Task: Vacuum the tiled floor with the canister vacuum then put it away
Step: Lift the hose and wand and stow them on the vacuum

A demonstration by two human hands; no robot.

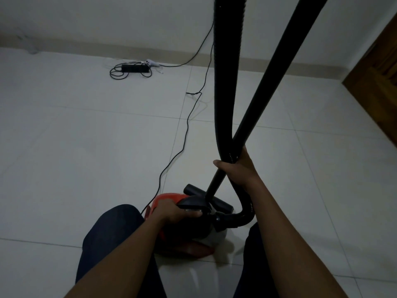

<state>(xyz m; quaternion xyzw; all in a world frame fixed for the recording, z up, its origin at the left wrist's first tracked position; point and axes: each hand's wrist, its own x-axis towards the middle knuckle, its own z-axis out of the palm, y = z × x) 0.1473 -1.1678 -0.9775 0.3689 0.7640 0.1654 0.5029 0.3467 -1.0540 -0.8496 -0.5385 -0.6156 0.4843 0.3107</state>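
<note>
Canister vacuum (pixel 166 201), red and black with a pale underside, sits low between the person's knees, close to the bottom centre of the view; whether it rests on the tile or hangs just above it cannot be told. Dark trouser legs (pixel 107 235) frame it on both sides. The left hand (pixel 178 212) reaches down with fingers curled around the black carry handle (pixel 193 203) on top of the body. A ribbed black hose (pixel 226 82) leaves the front of the machine, bends sharply upward and runs out of the top of the view. The right hand (pixel 238 171) is wrapped tightly around this hose and the rigid black wand (pixel 279 61) together, at the spot where the two cross. The wand slants down from the upper right to a black floor nozzle (pixel 223 204) lying just behind the canister. The tiled floor (pixel 86 158) is made of large, glossy white squares with thin grey joints (the room is dim, so everything looks greyish). A thin black cord (pixel 187 125) snakes from the vacuum across the tiles toward the far wall (pixel 107 18). Near a beige skirting strip (pixel 86 46) lies a black power strip (pixel 135 68) with loose coils of cable. A brown wooden door (pixel 378 61) stands at the far right.
</note>
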